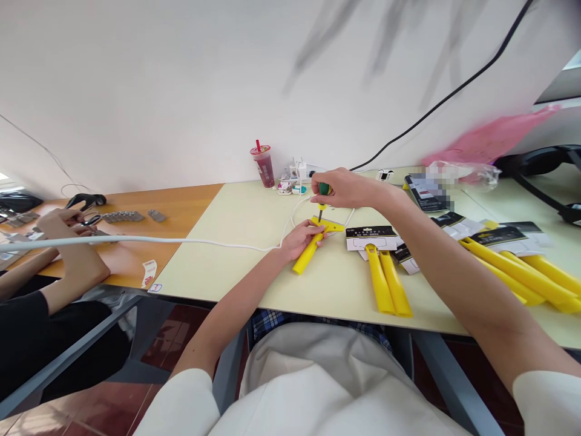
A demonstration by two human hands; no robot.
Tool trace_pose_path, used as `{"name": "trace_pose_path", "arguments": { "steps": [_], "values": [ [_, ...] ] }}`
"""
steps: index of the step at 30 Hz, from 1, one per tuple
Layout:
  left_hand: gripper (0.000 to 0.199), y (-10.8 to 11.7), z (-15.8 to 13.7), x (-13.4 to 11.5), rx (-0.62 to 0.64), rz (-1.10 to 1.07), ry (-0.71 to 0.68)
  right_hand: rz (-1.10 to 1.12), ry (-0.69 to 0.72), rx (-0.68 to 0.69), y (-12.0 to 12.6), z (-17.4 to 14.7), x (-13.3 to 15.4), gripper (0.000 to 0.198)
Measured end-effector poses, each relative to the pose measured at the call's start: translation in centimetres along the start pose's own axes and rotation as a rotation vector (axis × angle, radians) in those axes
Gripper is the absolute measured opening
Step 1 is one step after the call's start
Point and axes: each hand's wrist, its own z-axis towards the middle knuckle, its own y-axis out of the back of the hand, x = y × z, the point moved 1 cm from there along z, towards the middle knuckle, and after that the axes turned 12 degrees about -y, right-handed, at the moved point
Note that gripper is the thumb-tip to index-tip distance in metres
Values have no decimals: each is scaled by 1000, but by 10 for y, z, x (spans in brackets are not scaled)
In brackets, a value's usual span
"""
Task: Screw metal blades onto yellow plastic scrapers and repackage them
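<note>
My left hand (pixel 300 238) is closed around a yellow scraper (pixel 307 254), whose handle slants toward me and whose wide head points away to the right. In my right hand (pixel 342 186) is a screwdriver (pixel 324 189) with a green and yellow handle, held upright. The tip of its shaft meets the scraper's head, close to my left fingertips; whether a screw sits under it is too small to tell. Just right of these lie two yellow scrapers with black-and-white cards (pixel 381 272).
More carded yellow scrapers (pixel 521 272) lie to the right, near a phone (pixel 426 192) and a pink bag (pixel 494 139). A red drink cup (pixel 263 163) and plugged-in chargers (pixel 297 172) stand by the wall. A white cable (pixel 227 244) crosses the left side. Another person's arm (pixel 75 248) rests at the orange table.
</note>
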Motion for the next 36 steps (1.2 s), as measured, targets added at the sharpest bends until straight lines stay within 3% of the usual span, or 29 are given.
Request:
{"name": "trace_pose_path", "arguments": {
  "steps": [5,12,20,28,34,36],
  "values": [
    [38,1,1,0,-18,-12,-3,59,-10,98,3,-3,-1,16],
    [34,2,2,0,-17,-18,13,-22,17,-4,-2,5,-4,28],
    [29,1,1,1,-25,-3,1,-156,-140,7,-3,4,-1,27],
    [34,2,3,3,-32,32,-6,-365,-208,-149,-4,4,4,56],
    [38,3,3,2,-52,10,-17,-211,-114,-9,7,-6,-8,25],
    [39,3,3,2,-56,7,-22,-127,-76,71,13,-9,-12,25]
  ]
}}
